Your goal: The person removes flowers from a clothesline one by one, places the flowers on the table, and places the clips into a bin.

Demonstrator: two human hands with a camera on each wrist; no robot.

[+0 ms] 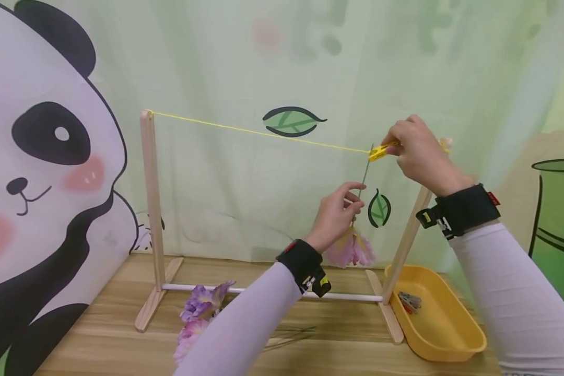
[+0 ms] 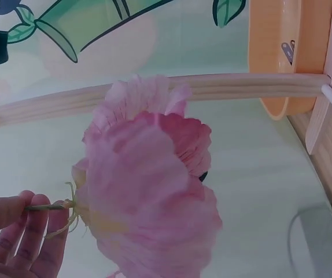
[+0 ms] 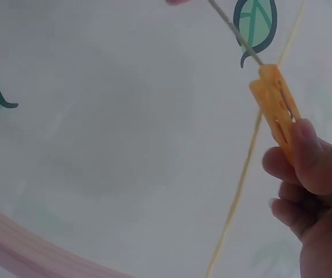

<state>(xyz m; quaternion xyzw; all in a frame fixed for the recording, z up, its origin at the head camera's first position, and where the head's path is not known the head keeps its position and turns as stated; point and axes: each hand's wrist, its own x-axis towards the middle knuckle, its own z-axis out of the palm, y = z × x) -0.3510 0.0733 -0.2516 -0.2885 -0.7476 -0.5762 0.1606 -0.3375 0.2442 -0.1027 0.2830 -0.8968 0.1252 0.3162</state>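
My left hand (image 1: 336,211) pinches the thin green stem of a pink artificial flower (image 2: 148,185), whose bloom (image 1: 350,248) hangs downward below the fingers. In the head view the stem (image 1: 364,177) slants up to the yellow string (image 1: 225,126). My right hand (image 1: 415,151) pinches a yellow clothespin (image 3: 276,104) between thumb and finger. The clothespin's nose (image 1: 376,153) is at the string and the upper end of the stem. Whether its jaws are fully closed on them is not clear.
A wooden frame with a left post (image 1: 151,198) and a right post (image 1: 406,245) carries the string. A yellow tray (image 1: 444,334) holds several clothespins (image 1: 410,301) at right. Purple and pink flowers (image 1: 202,305) lie on the wooden table (image 1: 103,324), partly behind my left sleeve.
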